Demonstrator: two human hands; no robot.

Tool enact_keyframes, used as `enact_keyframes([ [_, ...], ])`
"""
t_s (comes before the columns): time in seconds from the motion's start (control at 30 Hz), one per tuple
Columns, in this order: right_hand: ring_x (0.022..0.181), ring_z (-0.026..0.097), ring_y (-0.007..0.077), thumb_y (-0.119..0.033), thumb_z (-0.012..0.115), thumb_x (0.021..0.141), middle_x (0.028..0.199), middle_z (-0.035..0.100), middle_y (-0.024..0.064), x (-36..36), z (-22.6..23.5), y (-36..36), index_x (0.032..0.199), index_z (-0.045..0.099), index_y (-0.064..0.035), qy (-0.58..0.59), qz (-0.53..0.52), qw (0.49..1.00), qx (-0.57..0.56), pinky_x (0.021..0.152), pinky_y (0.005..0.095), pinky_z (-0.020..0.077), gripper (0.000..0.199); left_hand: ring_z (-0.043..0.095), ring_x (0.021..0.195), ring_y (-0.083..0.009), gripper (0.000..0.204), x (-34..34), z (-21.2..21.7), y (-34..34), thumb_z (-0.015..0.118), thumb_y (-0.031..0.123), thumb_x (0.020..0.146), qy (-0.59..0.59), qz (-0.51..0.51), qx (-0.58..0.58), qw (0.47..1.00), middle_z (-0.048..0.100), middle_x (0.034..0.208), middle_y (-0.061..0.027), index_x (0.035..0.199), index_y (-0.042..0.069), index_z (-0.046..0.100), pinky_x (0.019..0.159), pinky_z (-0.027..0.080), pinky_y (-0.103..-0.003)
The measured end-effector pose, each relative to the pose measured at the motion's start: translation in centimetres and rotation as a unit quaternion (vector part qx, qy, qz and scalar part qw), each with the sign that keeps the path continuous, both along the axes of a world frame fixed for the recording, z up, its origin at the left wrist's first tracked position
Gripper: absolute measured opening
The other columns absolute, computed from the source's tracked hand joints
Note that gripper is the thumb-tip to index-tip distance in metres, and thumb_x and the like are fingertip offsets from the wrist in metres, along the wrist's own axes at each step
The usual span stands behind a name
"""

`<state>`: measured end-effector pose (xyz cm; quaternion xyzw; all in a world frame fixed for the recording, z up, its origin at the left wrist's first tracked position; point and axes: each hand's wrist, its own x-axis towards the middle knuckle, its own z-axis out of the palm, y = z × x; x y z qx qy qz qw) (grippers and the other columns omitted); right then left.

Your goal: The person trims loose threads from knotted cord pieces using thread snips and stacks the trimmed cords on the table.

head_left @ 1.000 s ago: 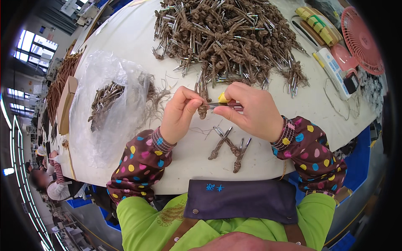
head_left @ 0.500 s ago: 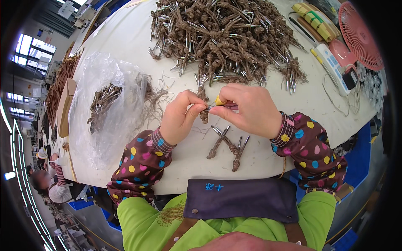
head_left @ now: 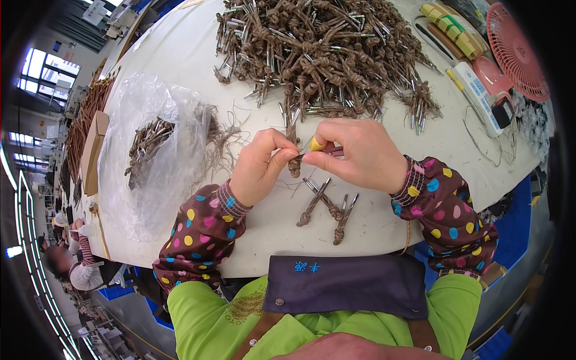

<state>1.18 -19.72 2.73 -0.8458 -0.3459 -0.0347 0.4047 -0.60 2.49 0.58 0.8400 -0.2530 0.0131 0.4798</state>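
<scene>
My left hand (head_left: 264, 165) pinches a brown knotted cord (head_left: 294, 166) between thumb and forefinger, its metal tips pointing away from me. My right hand (head_left: 360, 157) is closed on small thread snips (head_left: 338, 152), mostly hidden in the fingers; a yellow part shows at the forefinger. The snips' thin end meets the cord beside my left fingertips. Nearer to me lie several loose knotted cords with metal tips (head_left: 313, 203), some of them crossed. Just beyond my hands rises a big heap of the same cords (head_left: 324, 57).
On the left, a clear plastic bag (head_left: 165, 204) holds more cords, with thread scraps (head_left: 222, 144) beside it. A cardboard box (head_left: 95, 153) stands farther left. At right are a power strip (head_left: 477, 96), a pink fan (head_left: 516, 51) and a yellow-wrapped bundle (head_left: 453, 30). Another person sits far left.
The right hand has shifted very slightly to the right, and the snips' end sits a little differently at the cord. The left hand keeps its pinch.
</scene>
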Motion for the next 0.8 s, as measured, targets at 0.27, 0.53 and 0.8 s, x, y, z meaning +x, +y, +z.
enact_keyframes([
  [0.27, 0.06, 0.058, 0.023, -0.031, 0.069, 0.08, 0.07, 0.057, 0.0062, 0.0, -0.1, 0.1, 0.074, 0.055, -0.0053, -0.026, 0.008, 1.0, -0.008, 0.052, 0.0317, 0.0438, 0.03, 0.055, 0.082, -0.0234, 0.008, 0.0, -0.1, -0.1, 0.059, 0.012, 0.09, 0.0, -0.007, 0.005, 1.0, 0.059, 0.085, -0.0076, 0.09, 0.005, 0.057, 0.075, 0.044, -0.031],
  [0.53, 0.063, 0.054, 0.0073, -0.022, 0.072, 0.08, 0.071, 0.057, -0.0004, 0.6, 1.1, -0.3, 0.084, 0.06, -0.0051, 0.175, -0.065, 0.98, 0.071, 0.056, 0.0245, 0.0427, 0.022, 0.054, 0.081, -0.0235, 0.008, 0.2, -0.2, -0.2, 0.059, 0.013, 0.089, 0.062, 0.017, -0.029, 0.997, 0.059, 0.081, -0.0059, 0.087, 0.006, 0.056, 0.078, 0.043, -0.033],
  [0.8, 0.072, 0.049, 0.0009, -0.015, 0.073, 0.081, 0.078, 0.057, -0.0048, 1.4, -0.6, 0.6, 0.092, 0.061, -0.0017, 0.363, 0.022, 0.904, 0.225, 0.064, 0.0172, 0.0414, 0.021, 0.057, 0.081, -0.0168, 0.01, -0.2, 1.0, -1.5, 0.065, 0.013, 0.082, -0.316, -0.052, 0.204, 0.925, 0.059, 0.08, 0.0015, 0.084, 0.011, 0.055, 0.087, 0.042, -0.037],
])
